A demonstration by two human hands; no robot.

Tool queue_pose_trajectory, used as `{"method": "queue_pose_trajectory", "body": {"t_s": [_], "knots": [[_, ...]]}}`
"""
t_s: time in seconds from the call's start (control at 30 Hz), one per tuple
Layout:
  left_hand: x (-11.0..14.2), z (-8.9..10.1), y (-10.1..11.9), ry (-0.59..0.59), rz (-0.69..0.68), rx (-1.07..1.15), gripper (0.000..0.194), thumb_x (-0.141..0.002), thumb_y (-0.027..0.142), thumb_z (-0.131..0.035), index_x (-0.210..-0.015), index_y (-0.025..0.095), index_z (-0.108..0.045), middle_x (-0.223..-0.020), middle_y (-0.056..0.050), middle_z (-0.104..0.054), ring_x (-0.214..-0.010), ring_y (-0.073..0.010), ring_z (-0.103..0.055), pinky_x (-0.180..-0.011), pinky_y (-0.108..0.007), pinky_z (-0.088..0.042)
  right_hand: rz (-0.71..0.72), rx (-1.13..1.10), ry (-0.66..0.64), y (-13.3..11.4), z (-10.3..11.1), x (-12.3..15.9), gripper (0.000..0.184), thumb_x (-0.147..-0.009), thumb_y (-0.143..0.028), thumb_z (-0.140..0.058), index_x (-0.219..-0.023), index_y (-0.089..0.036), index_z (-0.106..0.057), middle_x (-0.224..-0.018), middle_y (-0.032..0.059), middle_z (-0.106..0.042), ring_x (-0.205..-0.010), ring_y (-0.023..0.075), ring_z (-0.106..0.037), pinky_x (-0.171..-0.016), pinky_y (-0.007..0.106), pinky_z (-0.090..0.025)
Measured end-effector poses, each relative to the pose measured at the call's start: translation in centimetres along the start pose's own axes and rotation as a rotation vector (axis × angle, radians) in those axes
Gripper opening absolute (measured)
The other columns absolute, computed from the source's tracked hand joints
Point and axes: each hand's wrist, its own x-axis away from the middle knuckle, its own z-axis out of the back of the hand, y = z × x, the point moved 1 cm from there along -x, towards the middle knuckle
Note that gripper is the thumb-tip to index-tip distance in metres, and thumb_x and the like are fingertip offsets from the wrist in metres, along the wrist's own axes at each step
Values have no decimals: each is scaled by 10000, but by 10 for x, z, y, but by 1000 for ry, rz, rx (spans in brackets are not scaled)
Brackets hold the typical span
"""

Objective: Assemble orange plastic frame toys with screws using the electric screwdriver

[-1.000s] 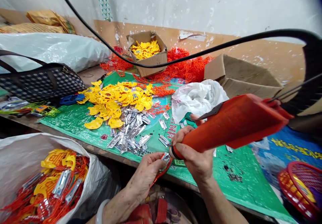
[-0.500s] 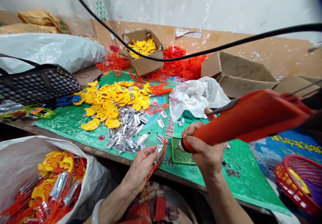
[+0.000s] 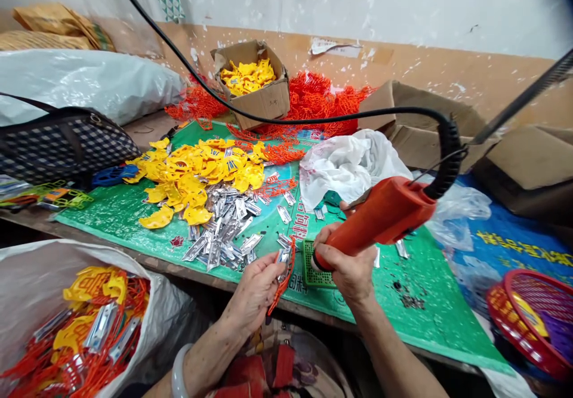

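Note:
My right hand is wrapped round an orange-red electric screwdriver, held at a slant. Its nose points down over a small green basket; my fingers hide the tip. My left hand pinches a small silver metal plate together with an orange plastic strip, left of the basket. Beyond that hand lies a heap of silver metal plates. Behind them is a pile of yellow plastic pieces.
A white sack of yellow, silver and orange parts stands at the lower left. A black cable hangs across the view to the screwdriver. White cloth, orange netting, a carton and a red basket surround the work area.
The screwdriver's rear end has swung down and left, so its cable joint now shows. My right hand has shifted slightly left. My left hand keeps its hold.

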Motion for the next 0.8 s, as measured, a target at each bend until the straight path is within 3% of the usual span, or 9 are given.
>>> {"method": "queue_pose_trajectory", "body": {"t_s": [0.1,0.27,0.57,0.7,0.8], "knots": [[-2,5,-2,15,10,-65,337,-707,420,-751,-877,142,-666,-517,90,-475,-360,-17,-182,-358,-195,-97,-6,1,0,2,0,0,107,-646,-217,-745,-698,-174,-662,-660,-10,-604,-544,134,-536,-474,271,-468],[0,5,2,5,23,-140,336,-689,415,-729,-896,161,-650,-473,114,-392,-346,-27,-209,-346,-183,-117,27,48,-2,4,0,0,119,-628,-209,-742,-699,-179,-651,-678,-3,-617,-564,142,-547,-512,287,-489],[-2,4,8,0,-32,-360,355,-782,503,-600,-892,165,-593,-472,100,-445,-305,-35,-246,-312,-170,-170,44,69,-24,3,0,2,101,-655,-179,-741,-717,-182,-661,-682,-14,-624,-578,141,-553,-556,292,-470],[-5,7,15,-9,-28,-499,281,-801,456,-555,-851,181,-580,-490,92,-452,-336,-55,-290,-344,-185,-208,57,109,-13,-1,-3,2,111,-639,-164,-743,-697,-184,-650,-671,-20,-628,-591,140,-563,-587,291,-471],[-8,10,25,-87,-69,-631,229,-801,398,-525,-811,178,-588,-585,63,-514,-427,-77,-370,-411,-202,-272,57,140,5,-3,-5,2,120,-624,-154,-739,-703,-189,-656,-674,-25,-639,-594,134,-571,-601,285,-478]]}}
